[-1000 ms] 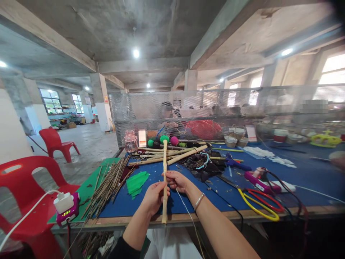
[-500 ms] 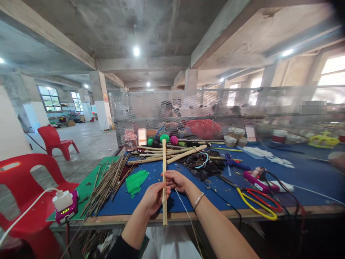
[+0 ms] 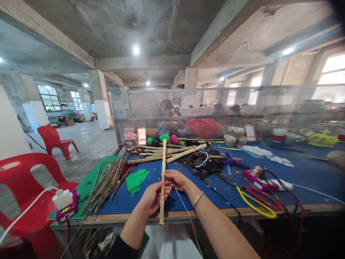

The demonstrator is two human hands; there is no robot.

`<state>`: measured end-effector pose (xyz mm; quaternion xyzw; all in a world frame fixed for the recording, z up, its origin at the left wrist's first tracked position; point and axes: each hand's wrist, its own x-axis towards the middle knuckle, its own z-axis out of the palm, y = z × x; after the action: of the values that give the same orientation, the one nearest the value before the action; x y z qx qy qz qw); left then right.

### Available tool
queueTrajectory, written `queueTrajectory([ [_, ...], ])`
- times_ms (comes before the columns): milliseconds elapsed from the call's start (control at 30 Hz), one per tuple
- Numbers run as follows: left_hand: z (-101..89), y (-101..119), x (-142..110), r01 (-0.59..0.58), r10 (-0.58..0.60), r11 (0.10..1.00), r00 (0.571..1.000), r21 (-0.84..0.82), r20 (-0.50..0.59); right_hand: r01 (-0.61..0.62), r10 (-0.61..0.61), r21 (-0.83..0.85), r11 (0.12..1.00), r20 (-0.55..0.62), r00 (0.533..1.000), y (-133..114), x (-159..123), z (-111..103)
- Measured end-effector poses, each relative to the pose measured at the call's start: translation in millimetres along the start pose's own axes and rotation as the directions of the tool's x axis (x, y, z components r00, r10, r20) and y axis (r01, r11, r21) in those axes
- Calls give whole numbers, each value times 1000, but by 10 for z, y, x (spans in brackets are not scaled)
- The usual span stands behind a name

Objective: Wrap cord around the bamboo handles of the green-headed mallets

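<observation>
Both my hands are on a pale bamboo stick (image 3: 164, 158) that stands nearly upright in view over the table's front edge. My left hand (image 3: 153, 197) wraps its lower half, fingers closed. Just above it, my right hand (image 3: 176, 180) pinches the stick near its middle. A thin white string (image 3: 186, 208) hangs from under my right hand past the table edge; which fingers hold it I cannot tell. Beyond the stick's top end lies a green yarn ball (image 3: 164, 137). A green cloth piece (image 3: 136, 181) lies to the left of my hands.
Thin twigs (image 3: 107, 183) are heaped at left, more bamboo sticks (image 3: 185, 154) at the back. To the right lie black scraps (image 3: 201, 165), a blue glue gun (image 3: 235, 162), scissors (image 3: 256, 205) and a purple power strip (image 3: 260, 180). A mesh partition (image 3: 151, 104) stands behind; a red chair (image 3: 29, 187) is at left.
The bamboo stick has turned slightly, its lower end swinging a little to the left. Both hands keep their hold in nearly the same place.
</observation>
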<state>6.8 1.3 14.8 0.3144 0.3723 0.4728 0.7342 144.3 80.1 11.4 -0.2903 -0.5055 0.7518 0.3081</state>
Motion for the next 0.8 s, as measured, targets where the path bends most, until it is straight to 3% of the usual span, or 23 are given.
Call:
queueTrajectory([
  [67,-23,3,21,-20,22,992,1000,123,-15,22,-22,-10,1000,11,1000,6,3,3],
  [200,-68,13,88,-166,202,912,978,374,-58,35,-35,3,999,13,999,-12,-5,18],
  [433,-32,-24,32,-86,85,995,996,46,18,16,-18,39,999,52,998,4,1,1],
  [533,-13,-1,18,-58,61,990,998,128,-22,19,-19,-6,1000,48,999,20,10,9],
  [667,-21,53,35,-168,205,915,977,367,-65,20,-20,-16,1000,24,1000,6,5,44],
  [800,-26,58,7,-171,183,957,983,235,-32,28,-28,2,1000,32,999,-11,-7,47],
])
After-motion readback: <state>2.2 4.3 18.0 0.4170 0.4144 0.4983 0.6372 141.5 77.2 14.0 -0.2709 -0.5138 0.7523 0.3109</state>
